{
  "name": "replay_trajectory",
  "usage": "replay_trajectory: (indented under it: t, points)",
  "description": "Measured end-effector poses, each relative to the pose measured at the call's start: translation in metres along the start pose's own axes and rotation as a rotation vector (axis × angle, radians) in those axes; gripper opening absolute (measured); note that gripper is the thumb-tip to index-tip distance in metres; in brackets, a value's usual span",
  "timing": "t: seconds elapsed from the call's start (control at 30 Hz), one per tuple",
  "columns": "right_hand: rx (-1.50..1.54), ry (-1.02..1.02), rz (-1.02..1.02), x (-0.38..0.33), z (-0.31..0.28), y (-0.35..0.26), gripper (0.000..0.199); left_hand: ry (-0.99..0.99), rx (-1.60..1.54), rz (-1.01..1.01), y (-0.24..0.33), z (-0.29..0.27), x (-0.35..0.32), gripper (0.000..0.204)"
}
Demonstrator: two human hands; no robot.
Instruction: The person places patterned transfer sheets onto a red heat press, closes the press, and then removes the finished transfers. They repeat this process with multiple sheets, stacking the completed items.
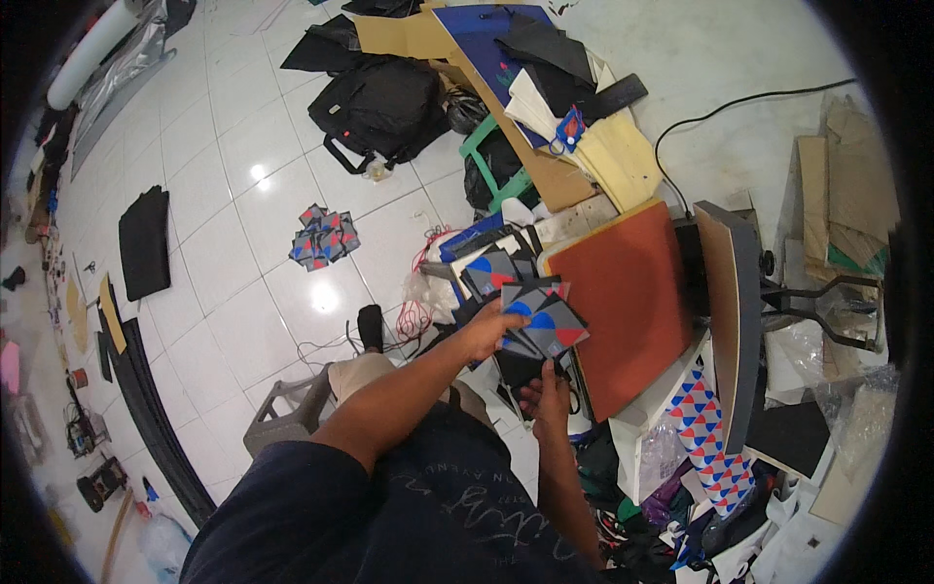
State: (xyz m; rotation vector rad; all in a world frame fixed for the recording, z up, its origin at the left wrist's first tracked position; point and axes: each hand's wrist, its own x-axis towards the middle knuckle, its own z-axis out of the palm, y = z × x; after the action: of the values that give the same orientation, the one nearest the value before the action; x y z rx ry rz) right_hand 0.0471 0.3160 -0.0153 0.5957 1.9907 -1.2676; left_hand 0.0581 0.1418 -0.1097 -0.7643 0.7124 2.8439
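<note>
My left hand [486, 329] is closed around a fanned bunch of flat grey pieces [559, 329] with red and blue shapes, held over the left edge of an orange-red board [628, 311]. Just below the bunch is my right hand [550, 399], its thumb raised near the lowest edge and its fingers loosely curled apart from it. I make out nothing in that hand. A dark curved thing beside it is too small to name. More patterned grey pieces [484, 273] lie behind my left hand, on a cluttered surface left of the board.
On the tiled floor lie a pile of similar pieces [324, 237], a black backpack [381, 109] and a folded black cloth [145, 241]. A grey stool [292, 409] stands by my leg. An upright board [732, 326] rises right of the orange-red one, near a patterned roll [710, 438].
</note>
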Motion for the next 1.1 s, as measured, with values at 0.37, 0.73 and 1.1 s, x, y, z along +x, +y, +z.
replay_trajectory:
  t: [0.37, 0.73, 1.1]
  points:
    - [0.334, -0.24, -0.197, 0.023, 0.061, -0.024, 0.04, 0.005, 0.334, 0.093, 0.054, -0.021, -0.056, 0.037]
    - [-0.093, -0.816, -0.421, -0.018, 0.341, -0.002, 0.044, 0.613, 0.126, 0.391, 0.148, -0.201, -0.24, 0.032]
    - [-0.958, -0.855, -0.775, 0.005, 0.422, 0.016, 0.041, 1.402, 0.149, 0.094, 0.086, -0.441, -0.411, 0.056]
